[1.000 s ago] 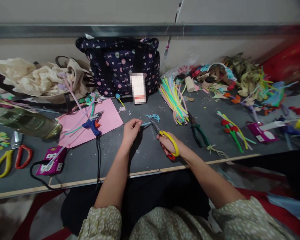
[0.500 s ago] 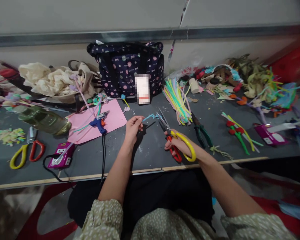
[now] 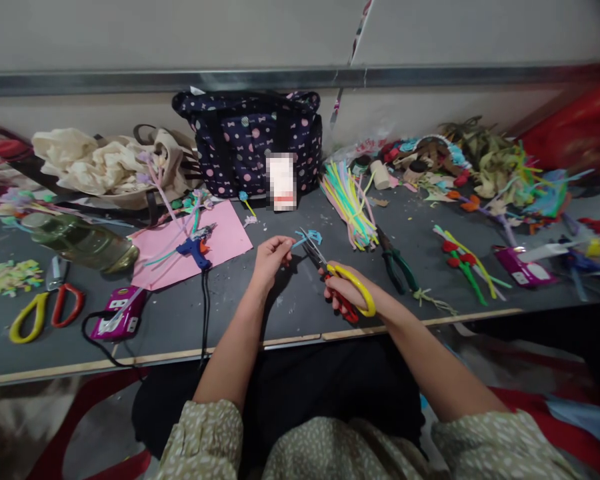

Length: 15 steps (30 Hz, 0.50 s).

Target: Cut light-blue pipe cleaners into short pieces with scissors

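Observation:
My left hand (image 3: 274, 259) pinches a short light-blue pipe cleaner (image 3: 298, 242) between thumb and fingertips, over the middle of the dark table. My right hand (image 3: 347, 288) is wrapped round scissors (image 3: 361, 283) with one yellow and one red handle. Their blades point up and left and lie across the free end of the blue stem, a little apart. Small cut blue pieces (image 3: 316, 236) lie on the table just past the blade tips. Behind the right hand is a tied bundle of pastel pipe cleaners (image 3: 353, 212).
Green-handled pliers (image 3: 399, 265) lie right of the scissors. A blue glue gun (image 3: 195, 252) rests on pink paper (image 3: 225, 230) at left, near a green bottle (image 3: 87, 241) and a second pair of scissors (image 3: 50, 303). A dotted navy bag (image 3: 260, 140) stands at the back.
The scissors have moved left along the blue pipe cleaner, nearer to my left hand. The stem's held length is shorter, and more blue bits lie beyond the blades. The view has shifted slightly.

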### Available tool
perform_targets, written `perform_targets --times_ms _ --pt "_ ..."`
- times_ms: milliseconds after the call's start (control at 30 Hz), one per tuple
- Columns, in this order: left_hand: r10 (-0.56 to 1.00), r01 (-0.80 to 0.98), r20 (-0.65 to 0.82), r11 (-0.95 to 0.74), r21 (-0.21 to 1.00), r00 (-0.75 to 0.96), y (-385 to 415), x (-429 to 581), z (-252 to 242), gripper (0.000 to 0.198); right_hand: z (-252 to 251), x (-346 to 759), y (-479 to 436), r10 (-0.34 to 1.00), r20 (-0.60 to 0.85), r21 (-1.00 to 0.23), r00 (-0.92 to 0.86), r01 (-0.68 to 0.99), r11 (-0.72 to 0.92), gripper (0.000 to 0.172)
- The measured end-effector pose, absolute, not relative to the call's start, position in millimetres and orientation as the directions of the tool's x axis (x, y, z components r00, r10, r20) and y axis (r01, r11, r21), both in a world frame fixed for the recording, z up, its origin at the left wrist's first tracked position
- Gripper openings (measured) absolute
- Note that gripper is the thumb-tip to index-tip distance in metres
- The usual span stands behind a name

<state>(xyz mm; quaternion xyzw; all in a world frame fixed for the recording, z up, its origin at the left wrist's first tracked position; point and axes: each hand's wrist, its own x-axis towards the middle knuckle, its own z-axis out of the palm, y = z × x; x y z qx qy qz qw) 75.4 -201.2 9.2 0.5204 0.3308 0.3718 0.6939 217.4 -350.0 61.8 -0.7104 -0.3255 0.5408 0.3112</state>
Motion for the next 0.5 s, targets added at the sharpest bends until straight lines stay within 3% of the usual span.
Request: perform_targets --times_ms 500 --pt "0.835 -0.109 -0.073 0.157 0.982 0.546 -202.7 77.1 5.7 0.033 51.8 218.2 -350.4 0.802 -0.554 -0.789 0.224 0.164 -0.592 0.029"
